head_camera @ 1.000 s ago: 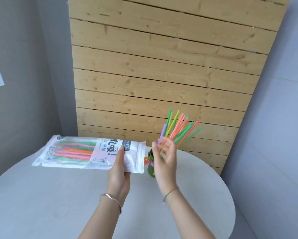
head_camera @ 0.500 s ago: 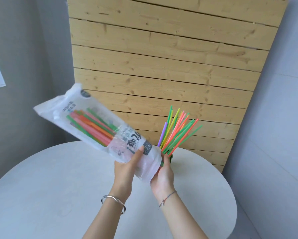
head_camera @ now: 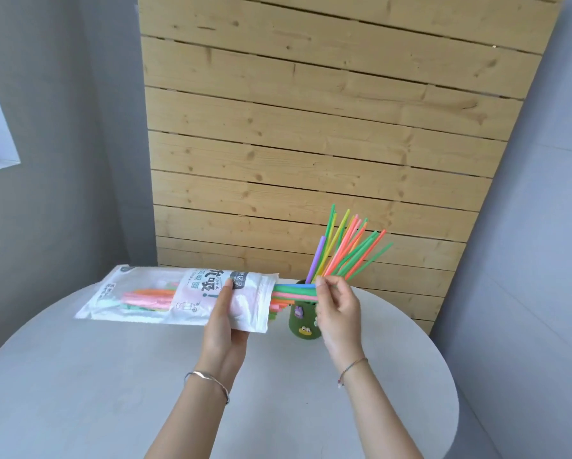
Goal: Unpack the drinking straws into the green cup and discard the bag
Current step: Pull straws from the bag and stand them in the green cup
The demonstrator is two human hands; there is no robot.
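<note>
My left hand (head_camera: pixel 224 321) grips the white plastic straw bag (head_camera: pixel 152 296) near its open right end and holds it level above the table. Several coloured straws (head_camera: pixel 294 291) stick out of the bag's mouth toward the right. My right hand (head_camera: pixel 336 308) pinches the ends of those straws right above the green cup (head_camera: pixel 303 326). The cup stands on the table and holds a fan of several coloured straws (head_camera: pixel 347 250) leaning to the right. More straws remain inside the bag.
The round white table (head_camera: pixel 112 392) has its curved edge at the right and back. A wooden slat panel (head_camera: pixel 311 144) stands just behind the cup. Grey walls close in on both sides.
The bag went from tilted up at the left to level. Straws now stick out of its mouth, and my right hand moved from under the bag's end to pinching them.
</note>
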